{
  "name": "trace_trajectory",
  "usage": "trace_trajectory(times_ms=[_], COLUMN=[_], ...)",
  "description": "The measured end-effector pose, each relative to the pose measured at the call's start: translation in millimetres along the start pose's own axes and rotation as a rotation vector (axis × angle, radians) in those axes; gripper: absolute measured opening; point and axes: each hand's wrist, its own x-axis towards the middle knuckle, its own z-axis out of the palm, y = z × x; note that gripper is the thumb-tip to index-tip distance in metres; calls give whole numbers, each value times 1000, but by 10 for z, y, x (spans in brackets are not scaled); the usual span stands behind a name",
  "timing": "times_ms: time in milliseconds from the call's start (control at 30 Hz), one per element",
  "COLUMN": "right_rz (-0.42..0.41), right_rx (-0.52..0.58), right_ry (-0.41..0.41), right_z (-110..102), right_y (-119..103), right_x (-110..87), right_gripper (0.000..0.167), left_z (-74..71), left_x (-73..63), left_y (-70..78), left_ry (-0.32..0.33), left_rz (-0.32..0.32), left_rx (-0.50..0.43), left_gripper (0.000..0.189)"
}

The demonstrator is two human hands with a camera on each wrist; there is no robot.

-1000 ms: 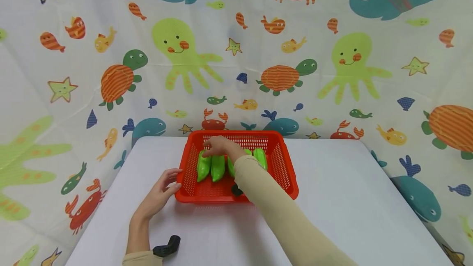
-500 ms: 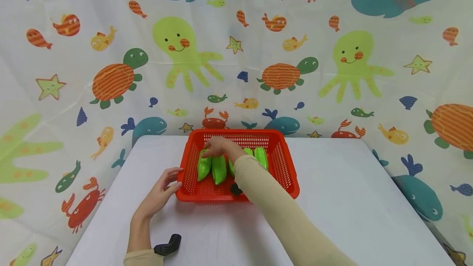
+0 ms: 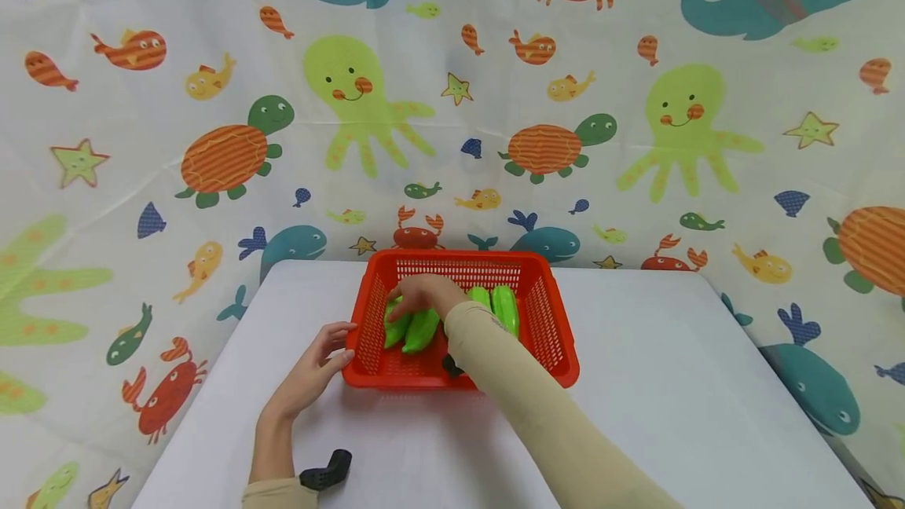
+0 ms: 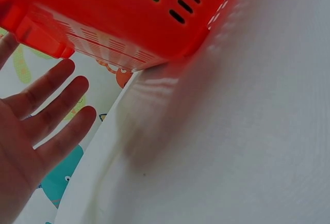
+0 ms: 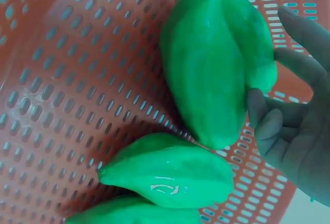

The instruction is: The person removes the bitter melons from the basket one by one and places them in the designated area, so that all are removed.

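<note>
In the head view, a red plastic basket (image 3: pixel 371 381) holds several glossy green, ridged fruits with pointed ends. My right hand (image 3: pixel 424 291) reaches into its left half, over a green fruit (image 3: pixel 394 333) and a second green fruit (image 3: pixel 422 331) that slants against it. Seen from the right wrist, the two overlap, and fingertips of the loosely bent right hand (image 5: pixel 296 131) touch their blunt ends; the thumb stands apart. My left hand (image 3: pixel 309 371) rests by the basket's left rim. In the left wrist view that hand (image 4: pixel 36 121) has fingers spread, fingertips close to the rim.
More green fruits (image 3: pixel 505 306) lie in the basket's right half, partly hidden by the right sleeve (image 3: pixel 537 391). The basket stands on a white table (image 3: pixel 636 368). A cloth with sea-animal prints (image 3: pixel 452 124) hangs behind. A black wrist device (image 3: pixel 327 471) sits on the left wrist.
The second green fruit has turned from nearly parallel to slanting, its pointed end swinging left toward the first. The right hand has stayed over them; the left hand stays at the rim.
</note>
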Motion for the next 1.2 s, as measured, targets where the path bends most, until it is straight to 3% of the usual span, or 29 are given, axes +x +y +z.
trace_trajectory(times_ms=[133, 300, 767, 1200], right_rz=[4, -15, -24, -29], right_rx=[54, 119, 94, 166], right_ry=[17, 106, 226, 200], right_z=[13, 17, 4, -11], right_y=[9, 42, 55, 70], right_x=[-2, 4, 52, 32], right_gripper=[55, 49, 39, 36], left_z=[12, 10, 5, -3], left_x=[-8, -7, -5, -6], left_y=[-1, -3, -2, -14], left_ry=[0, 2, 2, -1], left_rz=[-4, 0, 12, 3], left_rx=[-2, -1, -5, -19], left_gripper=[50, 50, 49, 51])
